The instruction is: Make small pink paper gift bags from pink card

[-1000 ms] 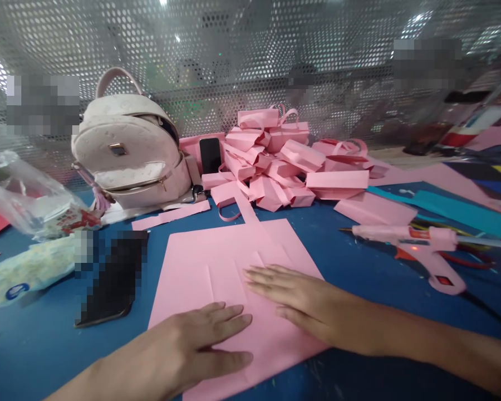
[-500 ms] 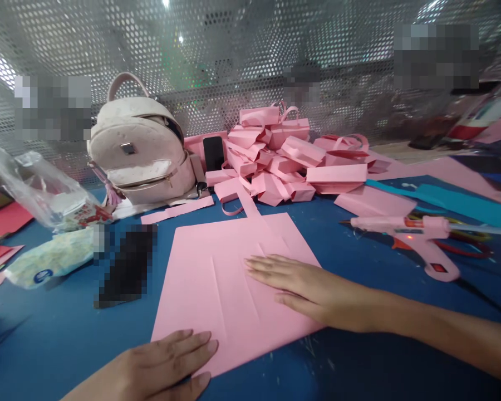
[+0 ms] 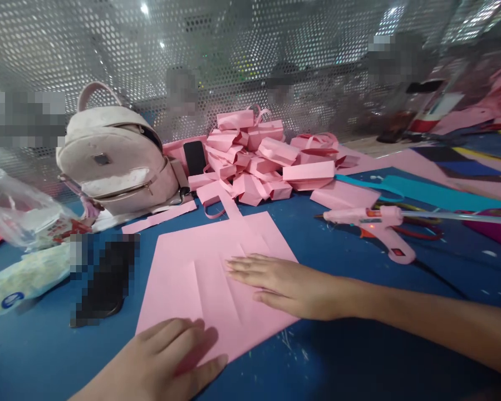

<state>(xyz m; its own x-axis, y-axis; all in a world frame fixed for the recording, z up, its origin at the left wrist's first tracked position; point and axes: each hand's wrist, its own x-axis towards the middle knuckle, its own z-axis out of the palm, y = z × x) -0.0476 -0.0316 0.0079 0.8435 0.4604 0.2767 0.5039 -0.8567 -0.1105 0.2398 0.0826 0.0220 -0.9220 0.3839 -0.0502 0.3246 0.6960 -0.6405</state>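
1. A creased pink paper sheet (image 3: pixel 200 273) lies flat on the blue table (image 3: pixel 359 356), which serves as the landmark here; the sheet sits near the table's front middle.
2. The right hand (image 3: pixel 275 281) rests palm down on the sheet's right half, fingers straight and together, pressing the paper and gripping nothing.
3. The left hand (image 3: pixel 167 362) is at the sheet's near left corner. Its fingers are loosely curled over the paper's edge and the thumb lies along the front edge, with a fold of the corner seeming to sit under the fingers; whether it pinches the paper or only presses it cannot be told.
4. Behind the sheet, toward the table's far side, is a heap of folded pink paper bags (image 3: pixel 254 161) with looped handles.
5. Left of the heap stands a pale pink backpack (image 3: pixel 112 161), with a dark phone (image 3: pixel 194 157) propped between it and the heap.
6. A loose pink paper strip (image 3: pixel 158 217) lies between the backpack and the sheet.
7. On the table's right side lies a pink glue gun (image 3: pixel 376 228), well apart from the right hand.
8. At the table's left edge are a clear plastic bag (image 3: pixel 20 211) and a soft white packet (image 3: pixel 25 275).
9. A perforated metal screen (image 3: pixel 234 55) stands along the table's far edge.
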